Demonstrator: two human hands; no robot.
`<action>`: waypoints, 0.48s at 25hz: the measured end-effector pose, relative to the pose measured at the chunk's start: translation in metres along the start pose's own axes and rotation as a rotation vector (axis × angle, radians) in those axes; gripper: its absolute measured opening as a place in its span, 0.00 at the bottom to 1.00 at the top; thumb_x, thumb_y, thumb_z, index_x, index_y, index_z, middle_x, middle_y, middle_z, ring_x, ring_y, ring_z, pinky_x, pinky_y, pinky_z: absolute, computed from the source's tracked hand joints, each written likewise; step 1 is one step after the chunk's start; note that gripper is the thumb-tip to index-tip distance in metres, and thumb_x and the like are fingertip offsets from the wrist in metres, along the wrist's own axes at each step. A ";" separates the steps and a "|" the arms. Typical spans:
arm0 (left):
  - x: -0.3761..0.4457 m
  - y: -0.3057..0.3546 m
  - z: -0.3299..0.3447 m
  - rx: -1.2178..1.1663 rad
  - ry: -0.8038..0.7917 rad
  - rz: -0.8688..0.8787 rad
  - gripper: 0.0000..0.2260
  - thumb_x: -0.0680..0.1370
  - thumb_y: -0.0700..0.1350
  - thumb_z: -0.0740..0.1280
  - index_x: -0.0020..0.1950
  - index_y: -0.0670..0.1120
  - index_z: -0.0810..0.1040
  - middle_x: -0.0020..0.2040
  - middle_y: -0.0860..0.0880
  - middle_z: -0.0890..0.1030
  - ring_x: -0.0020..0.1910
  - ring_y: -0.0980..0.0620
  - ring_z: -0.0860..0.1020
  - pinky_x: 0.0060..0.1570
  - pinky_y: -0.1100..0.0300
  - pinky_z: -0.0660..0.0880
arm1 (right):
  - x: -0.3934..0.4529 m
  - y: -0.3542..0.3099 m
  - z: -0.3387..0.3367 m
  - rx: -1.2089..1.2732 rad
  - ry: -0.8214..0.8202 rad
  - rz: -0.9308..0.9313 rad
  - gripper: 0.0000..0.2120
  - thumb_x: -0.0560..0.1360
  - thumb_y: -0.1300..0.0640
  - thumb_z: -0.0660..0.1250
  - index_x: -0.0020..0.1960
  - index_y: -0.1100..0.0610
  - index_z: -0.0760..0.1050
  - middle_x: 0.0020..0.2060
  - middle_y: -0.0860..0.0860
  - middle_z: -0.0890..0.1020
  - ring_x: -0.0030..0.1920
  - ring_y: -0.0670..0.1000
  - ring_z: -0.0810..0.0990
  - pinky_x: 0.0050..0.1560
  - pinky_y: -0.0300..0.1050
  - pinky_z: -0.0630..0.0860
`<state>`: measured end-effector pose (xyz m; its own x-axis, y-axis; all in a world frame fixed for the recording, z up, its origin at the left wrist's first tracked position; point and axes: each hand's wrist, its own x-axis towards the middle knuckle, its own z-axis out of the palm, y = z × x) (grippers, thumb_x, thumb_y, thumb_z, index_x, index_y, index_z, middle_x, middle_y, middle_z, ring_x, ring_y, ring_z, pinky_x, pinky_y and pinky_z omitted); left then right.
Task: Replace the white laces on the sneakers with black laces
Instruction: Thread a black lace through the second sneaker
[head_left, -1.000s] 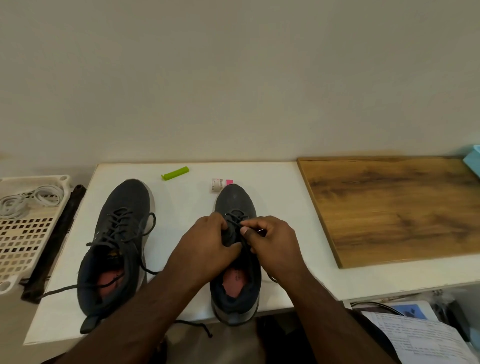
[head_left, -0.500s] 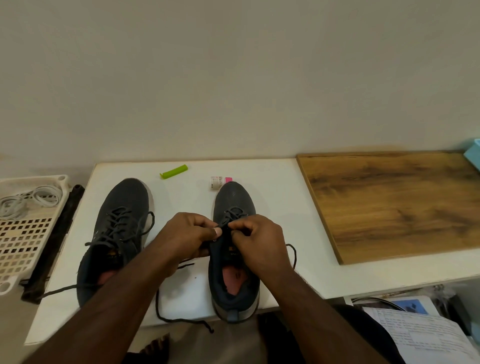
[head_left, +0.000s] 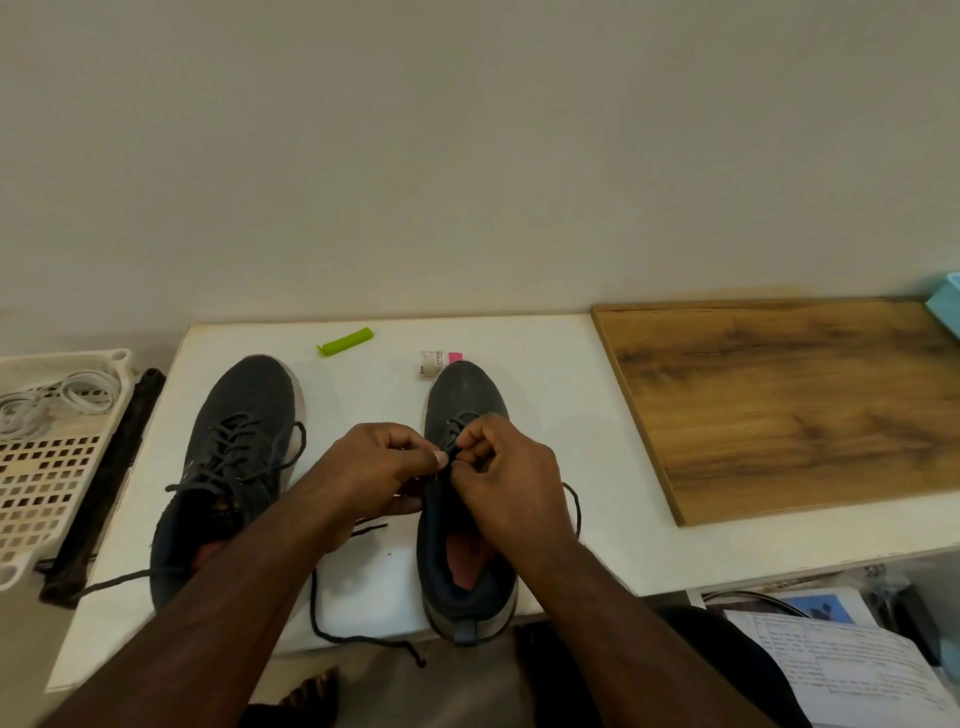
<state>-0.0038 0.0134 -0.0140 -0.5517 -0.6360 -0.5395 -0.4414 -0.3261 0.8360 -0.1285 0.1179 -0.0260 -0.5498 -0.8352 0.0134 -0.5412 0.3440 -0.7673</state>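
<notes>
Here, both hands, left hand (head_left: 379, 467) and right hand (head_left: 506, 475), pinch the black lace (head_left: 451, 451) over the right sneaker (head_left: 464, 395) on the table (head_left: 545, 374); a slipping pinch could unthread it.

Plain indoor workspace; white table (head_left: 545, 415), bare wall (head_left: 467, 156).

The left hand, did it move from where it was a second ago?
Yes. The left hand slid off the right shoe toward the left shoe and now pinches the black lace beside it.
</notes>
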 end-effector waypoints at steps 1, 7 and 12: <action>0.000 0.000 -0.001 -0.012 -0.018 0.000 0.08 0.78 0.44 0.72 0.49 0.40 0.83 0.46 0.39 0.85 0.45 0.45 0.84 0.51 0.50 0.82 | 0.000 0.001 -0.001 0.001 -0.006 -0.005 0.10 0.74 0.58 0.70 0.45 0.44 0.75 0.35 0.42 0.80 0.39 0.44 0.80 0.44 0.41 0.80; 0.004 -0.001 -0.001 -0.008 0.007 0.029 0.10 0.80 0.44 0.69 0.48 0.37 0.82 0.42 0.40 0.84 0.40 0.47 0.83 0.49 0.48 0.83 | 0.001 0.003 -0.002 0.057 -0.024 0.044 0.09 0.76 0.57 0.70 0.46 0.43 0.75 0.38 0.40 0.80 0.41 0.41 0.80 0.43 0.29 0.76; 0.005 -0.004 -0.004 -0.034 -0.016 0.024 0.08 0.81 0.42 0.67 0.49 0.37 0.81 0.43 0.38 0.83 0.41 0.47 0.83 0.47 0.50 0.83 | 0.000 0.001 -0.003 0.059 -0.031 0.050 0.11 0.77 0.56 0.70 0.44 0.41 0.74 0.37 0.37 0.79 0.41 0.39 0.80 0.40 0.25 0.72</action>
<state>-0.0018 0.0087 -0.0193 -0.5737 -0.6327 -0.5202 -0.4034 -0.3345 0.8517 -0.1312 0.1198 -0.0252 -0.5546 -0.8309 -0.0454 -0.4744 0.3605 -0.8031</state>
